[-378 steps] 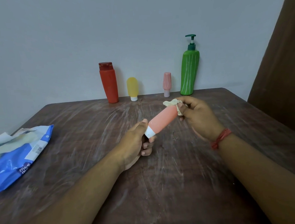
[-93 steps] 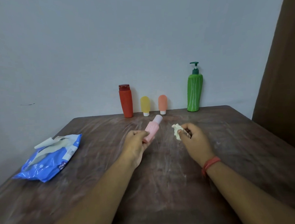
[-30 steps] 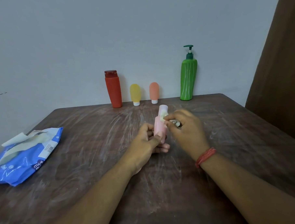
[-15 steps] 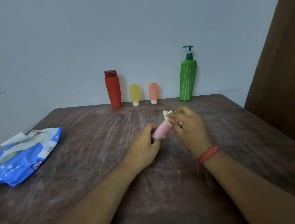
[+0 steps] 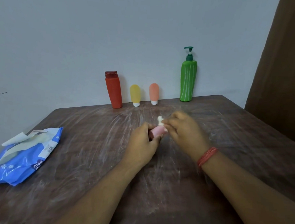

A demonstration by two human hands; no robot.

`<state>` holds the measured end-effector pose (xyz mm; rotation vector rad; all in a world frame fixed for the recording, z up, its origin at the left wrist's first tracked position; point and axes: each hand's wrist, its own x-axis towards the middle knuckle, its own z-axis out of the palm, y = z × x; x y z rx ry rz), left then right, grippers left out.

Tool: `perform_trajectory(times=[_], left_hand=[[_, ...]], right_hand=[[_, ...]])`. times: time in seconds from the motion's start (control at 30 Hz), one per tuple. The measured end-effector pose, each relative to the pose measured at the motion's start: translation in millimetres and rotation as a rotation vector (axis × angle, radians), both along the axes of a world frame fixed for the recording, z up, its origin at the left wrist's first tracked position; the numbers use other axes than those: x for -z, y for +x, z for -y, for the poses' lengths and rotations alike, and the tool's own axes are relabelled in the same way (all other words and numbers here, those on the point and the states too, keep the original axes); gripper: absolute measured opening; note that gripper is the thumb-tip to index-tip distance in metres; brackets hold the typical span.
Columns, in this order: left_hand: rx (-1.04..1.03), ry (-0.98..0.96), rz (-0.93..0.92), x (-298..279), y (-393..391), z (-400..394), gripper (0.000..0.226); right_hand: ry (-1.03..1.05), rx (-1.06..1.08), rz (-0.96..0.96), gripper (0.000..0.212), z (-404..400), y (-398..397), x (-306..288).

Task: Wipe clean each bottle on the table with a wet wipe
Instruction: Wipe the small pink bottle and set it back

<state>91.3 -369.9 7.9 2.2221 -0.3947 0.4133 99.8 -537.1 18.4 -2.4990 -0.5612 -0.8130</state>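
My left hand point(image 5: 143, 143) grips a small pink bottle point(image 5: 158, 131) over the middle of the table, lying nearly level. My right hand point(image 5: 183, 129) pinches a crumpled wet wipe point(image 5: 160, 120) against the bottle's far end, which the wipe and fingers hide. Along the wall stand a red bottle point(image 5: 113, 89), a yellow tube point(image 5: 135, 95), an orange tube point(image 5: 154, 93) and a green pump bottle point(image 5: 188, 78), all upright.
A blue pack of wet wipes point(image 5: 25, 154) lies open near the left edge of the brown wooden table point(image 5: 237, 125), its flap peeled back. A dark brown panel point(image 5: 280, 68) rises at the right. White smears streak the tabletop.
The pink bottle has tipped from upright to nearly level in my left hand. My right hand has slid the wipe along it towards the far end.
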Motion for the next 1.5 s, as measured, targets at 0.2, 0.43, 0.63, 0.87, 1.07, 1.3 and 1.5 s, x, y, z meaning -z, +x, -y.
perform_trajectory(times=[0.2, 0.43, 0.63, 0.87, 1.07, 1.3, 1.5], left_hand=[[-0.006, 0.032, 0.002, 3, 3, 0, 0.019], [-0.018, 0.001, 0.03, 2, 2, 1, 0.019], [-0.021, 0.001, 0.034, 1, 1, 1, 0.021], [-0.029, -0.017, 0.04, 2, 3, 0, 0.017], [-0.019, -0.257, -0.065, 2, 5, -1, 0.02], [0.027, -0.482, -0.181, 8, 9, -5, 0.018], [0.191, -0.854, -0.367, 6, 7, -5, 0.018]], right_hand=[[-0.125, -0.254, -0.06, 0.022, -11, -19, 3], [0.014, -0.068, -0.016, 0.021, -1, -4, 2], [-0.022, 0.01, 0.011, 0.019, 5, 4, 0], [-0.057, -0.051, -0.014, 0.019, 3, 0, 1], [-0.022, -0.06, 0.021, 0.016, 3, -10, 1], [0.089, 0.103, 0.135, 0.018, 12, 7, 1], [0.087, 0.04, 0.269, 0.023, 10, 6, 0]])
